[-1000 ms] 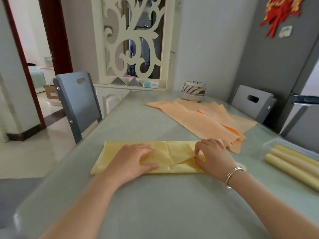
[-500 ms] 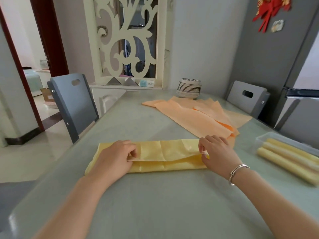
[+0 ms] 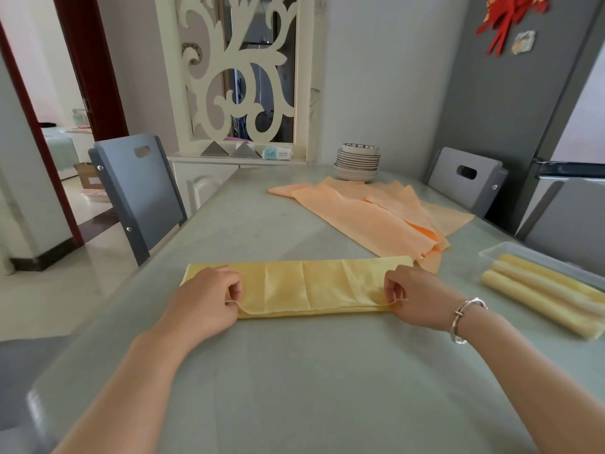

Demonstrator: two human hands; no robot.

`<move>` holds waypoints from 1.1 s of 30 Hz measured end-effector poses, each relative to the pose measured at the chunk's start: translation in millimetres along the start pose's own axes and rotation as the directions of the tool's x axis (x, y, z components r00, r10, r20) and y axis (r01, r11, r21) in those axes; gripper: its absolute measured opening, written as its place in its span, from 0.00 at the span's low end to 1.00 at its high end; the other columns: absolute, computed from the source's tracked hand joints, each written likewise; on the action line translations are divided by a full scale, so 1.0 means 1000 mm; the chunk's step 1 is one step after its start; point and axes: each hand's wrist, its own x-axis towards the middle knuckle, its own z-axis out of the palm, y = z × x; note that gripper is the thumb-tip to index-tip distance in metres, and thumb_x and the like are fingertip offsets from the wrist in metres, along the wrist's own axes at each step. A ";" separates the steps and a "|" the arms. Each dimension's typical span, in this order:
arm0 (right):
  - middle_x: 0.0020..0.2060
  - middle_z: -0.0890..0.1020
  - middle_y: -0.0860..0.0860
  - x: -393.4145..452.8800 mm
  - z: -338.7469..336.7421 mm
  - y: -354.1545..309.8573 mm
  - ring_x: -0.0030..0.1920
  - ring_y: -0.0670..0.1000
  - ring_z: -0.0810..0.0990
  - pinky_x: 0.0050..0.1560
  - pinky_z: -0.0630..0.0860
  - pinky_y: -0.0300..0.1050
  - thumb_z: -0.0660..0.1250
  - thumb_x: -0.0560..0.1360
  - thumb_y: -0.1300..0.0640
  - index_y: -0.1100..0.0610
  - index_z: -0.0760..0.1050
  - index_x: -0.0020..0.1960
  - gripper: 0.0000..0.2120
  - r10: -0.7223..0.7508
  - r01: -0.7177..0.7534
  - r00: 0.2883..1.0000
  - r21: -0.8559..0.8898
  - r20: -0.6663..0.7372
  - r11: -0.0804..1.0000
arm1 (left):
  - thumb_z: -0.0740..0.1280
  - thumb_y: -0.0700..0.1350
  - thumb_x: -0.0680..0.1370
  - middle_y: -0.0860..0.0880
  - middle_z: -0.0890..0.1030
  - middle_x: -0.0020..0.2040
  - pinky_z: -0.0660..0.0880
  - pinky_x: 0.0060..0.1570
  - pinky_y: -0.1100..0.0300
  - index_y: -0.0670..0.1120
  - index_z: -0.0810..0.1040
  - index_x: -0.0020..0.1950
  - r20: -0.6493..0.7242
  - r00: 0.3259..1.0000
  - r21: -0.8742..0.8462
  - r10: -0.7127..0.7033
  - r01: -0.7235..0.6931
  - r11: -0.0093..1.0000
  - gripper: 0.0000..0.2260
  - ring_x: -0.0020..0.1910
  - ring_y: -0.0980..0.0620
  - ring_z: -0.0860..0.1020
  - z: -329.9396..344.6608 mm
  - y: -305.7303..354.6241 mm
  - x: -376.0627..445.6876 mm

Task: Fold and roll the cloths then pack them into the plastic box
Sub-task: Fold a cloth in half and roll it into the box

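Head view. The yellow cloth (image 3: 314,285) lies folded into a long band across the middle of the frame, flat on the counter (image 3: 294,371), with vertical creases showing on its top layer. My left hand (image 3: 204,301) sits at the band's left end, fingers curled, thumb and fingertips pinching the near edge of the top layer. My right hand (image 3: 417,298) does the same at the right end, pinching the near edge, which is lifted slightly off the layer beneath. Between my hands the edge sags in a shallow curve. A bracelet (image 3: 465,319) is on my right wrist.

At the right edge of the frame stands the plastic box (image 3: 491,257), clear, with three yellow rolls (image 3: 540,296) lying in it side by side. It is near my right hand but apart from it.

Above and right of centre, the orange cloths (image 3: 366,214) lie loosely overlapped on the counter; their near corner comes just beside the far right corner of the yellow cloth, and I cannot tell whether they touch. Behind them, a stack of bowls (image 3: 357,162) stands at the far end of the counter.

Grey chair (image 3: 137,191) at the left of the counter; a second grey chair (image 3: 466,180) at upper right. A white carved screen (image 3: 242,67) fills the upper centre.
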 end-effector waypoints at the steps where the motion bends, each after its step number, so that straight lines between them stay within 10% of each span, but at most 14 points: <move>1: 0.38 0.72 0.42 0.000 0.001 0.001 0.41 0.44 0.70 0.39 0.64 0.38 0.61 0.66 0.61 0.45 0.67 0.35 0.10 0.006 -0.006 1.000 0.018 0.009 1.000 | 0.61 0.39 0.67 0.57 0.74 0.40 0.70 0.35 0.59 0.52 0.70 0.34 0.008 1.000 -0.016 0.000 0.000 1.000 0.07 0.41 0.57 0.73 0.000 0.002 -0.001; 4: 0.38 0.73 0.43 0.001 0.001 0.003 0.39 0.42 0.70 0.38 0.64 0.37 0.61 0.65 0.61 0.45 0.68 0.35 0.10 0.013 -0.015 1.000 0.042 0.024 0.999 | 0.63 0.48 0.69 0.57 0.76 0.41 0.70 0.42 0.61 0.52 0.73 0.38 0.027 0.998 -0.159 0.060 -0.055 0.986 0.01 0.46 0.59 0.72 0.000 0.013 -0.003; 9: 0.38 0.74 0.43 0.000 0.002 0.005 0.39 0.43 0.72 0.39 0.65 0.38 0.62 0.66 0.60 0.46 0.68 0.35 0.09 0.016 -0.020 0.998 0.065 0.065 0.998 | 0.54 0.64 0.71 0.64 0.76 0.48 0.67 0.53 0.66 0.58 0.78 0.49 0.000 0.960 -0.238 0.279 -0.271 0.933 0.18 0.52 0.63 0.70 0.014 0.041 -0.001; 15: 0.37 0.75 0.44 0.001 -0.002 0.014 0.38 0.46 0.74 0.39 0.70 0.39 0.63 0.70 0.57 0.50 0.71 0.37 0.04 0.084 -0.093 0.995 0.175 0.058 0.980 | 0.51 0.66 0.72 0.64 0.74 0.47 0.69 0.51 0.63 0.59 0.80 0.51 0.053 0.929 -0.187 0.367 -0.351 0.917 0.22 0.49 0.62 0.70 0.025 0.053 -0.001; 20: 0.47 0.73 0.51 0.007 0.004 0.043 0.50 0.55 0.74 0.46 0.70 0.46 0.61 0.75 0.48 0.56 0.69 0.49 0.11 0.414 -0.401 0.898 0.114 -0.145 0.909 | 0.50 0.67 0.72 0.64 0.74 0.48 0.68 0.51 0.63 0.61 0.80 0.53 0.066 0.922 -0.158 0.382 -0.369 0.916 0.23 0.49 0.63 0.70 0.023 0.053 -0.003; 23: 0.40 0.74 0.53 0.010 0.006 0.054 0.41 0.54 0.74 0.37 0.68 0.44 0.58 0.76 0.40 0.56 0.66 0.37 0.19 0.534 -0.532 0.845 0.055 -0.031 0.845 | 0.50 0.66 0.72 0.64 0.73 0.49 0.66 0.52 0.63 0.63 0.79 0.56 0.084 0.912 -0.120 0.402 -0.391 0.912 0.23 0.48 0.63 0.70 0.023 0.054 -0.004; 27: 0.30 0.69 0.50 0.007 0.003 0.052 0.31 0.50 0.69 0.29 0.61 0.42 0.59 0.75 0.40 0.54 0.61 0.32 0.22 0.554 -0.555 0.831 0.010 0.046 0.832 | 0.49 0.66 0.72 0.64 0.73 0.50 0.62 0.51 0.65 0.64 0.79 0.56 0.088 0.906 -0.081 0.414 -0.408 0.909 0.23 0.45 0.63 0.68 0.023 0.055 -0.004; 33: 0.43 0.77 0.52 0.011 0.002 0.032 0.43 0.52 0.75 0.39 0.67 0.43 0.65 0.74 0.49 0.58 0.73 0.49 0.12 0.423 -0.430 0.903 0.211 0.081 0.878 | 0.48 0.66 0.73 0.64 0.73 0.49 0.62 0.50 0.63 0.63 0.80 0.54 0.084 0.905 -0.063 0.418 -0.414 0.908 0.24 0.43 0.67 0.67 0.025 0.054 -0.003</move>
